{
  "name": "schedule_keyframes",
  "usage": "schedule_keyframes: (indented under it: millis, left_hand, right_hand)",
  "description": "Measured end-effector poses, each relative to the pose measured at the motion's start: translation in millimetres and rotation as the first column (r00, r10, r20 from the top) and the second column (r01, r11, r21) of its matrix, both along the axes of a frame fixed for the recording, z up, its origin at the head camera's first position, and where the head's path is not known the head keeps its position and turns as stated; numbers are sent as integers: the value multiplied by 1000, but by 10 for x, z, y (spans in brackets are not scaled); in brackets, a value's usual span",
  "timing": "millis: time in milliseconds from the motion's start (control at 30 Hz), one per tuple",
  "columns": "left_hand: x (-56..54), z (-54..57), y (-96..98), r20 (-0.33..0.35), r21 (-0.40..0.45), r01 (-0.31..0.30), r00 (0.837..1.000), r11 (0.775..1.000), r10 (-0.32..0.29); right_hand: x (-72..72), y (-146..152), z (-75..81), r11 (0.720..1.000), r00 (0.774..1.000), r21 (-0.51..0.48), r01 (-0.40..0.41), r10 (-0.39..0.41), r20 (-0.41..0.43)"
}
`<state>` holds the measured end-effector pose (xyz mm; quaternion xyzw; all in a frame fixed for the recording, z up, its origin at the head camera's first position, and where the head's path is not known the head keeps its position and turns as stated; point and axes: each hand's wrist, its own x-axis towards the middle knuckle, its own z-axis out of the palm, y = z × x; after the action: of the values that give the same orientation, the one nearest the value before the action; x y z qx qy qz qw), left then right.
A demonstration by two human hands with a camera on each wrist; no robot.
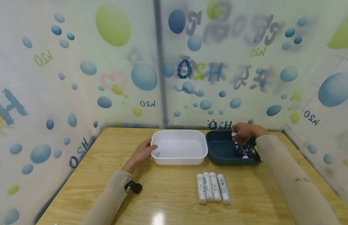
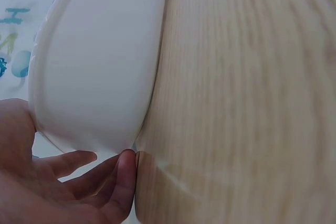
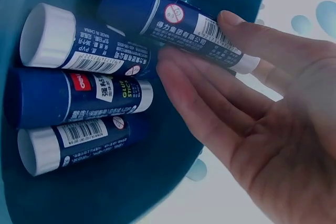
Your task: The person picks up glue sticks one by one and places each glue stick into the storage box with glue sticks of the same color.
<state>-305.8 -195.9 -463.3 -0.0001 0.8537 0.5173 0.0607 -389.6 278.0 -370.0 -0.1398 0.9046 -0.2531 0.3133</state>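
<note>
My left hand point(image 1: 143, 150) holds the left end of a white tray point(image 1: 179, 161), its thumb over the rim. In the left wrist view, the fingers point(image 2: 125, 182) curl against the outside of that end. My right hand point(image 1: 244, 132) is over the dark blue tray point(image 1: 219, 150). Between thumb and fingers it pinches a blue glue stick point(image 3: 173, 19) with a white end, seen closely in the right wrist view. Several more blue glue sticks point(image 3: 94, 95) lie side by side in the tray beneath the hand. Whether the pinched stick touches the tray's bottom, I cannot tell.
Several white glue-stick-shaped tubes point(image 1: 212, 187) lie in a row on the wooden table point(image 1: 168, 193), in front of the trays. The two trays stand side by side near the table's back edge. A printed curtain point(image 1: 174, 109) hangs behind and at both sides.
</note>
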Motion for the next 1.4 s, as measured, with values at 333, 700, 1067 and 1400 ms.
schedule_keyframes:
  millis: [333,700,1067,1400]
  left_hand:
    - [1,-3,10,13,-10,-10,1000,1000,10]
    - [-4,-25,0,16,3,-9,1000,1000,9]
    - [9,-14,8,9,5,-5,1000,1000,5]
    - [16,-2,7,5,5,-4,1000,1000,4]
  right_hand:
    - [1,-40,18,996,999,88,-13,16,-37]
    - [29,-32,-128,985,1000,169,26,-23,-17]
    - [81,-75,-131,984,1000,175,26,-23,-16]
    - [97,-46,-178,990,1000,140,29,-28,-12]
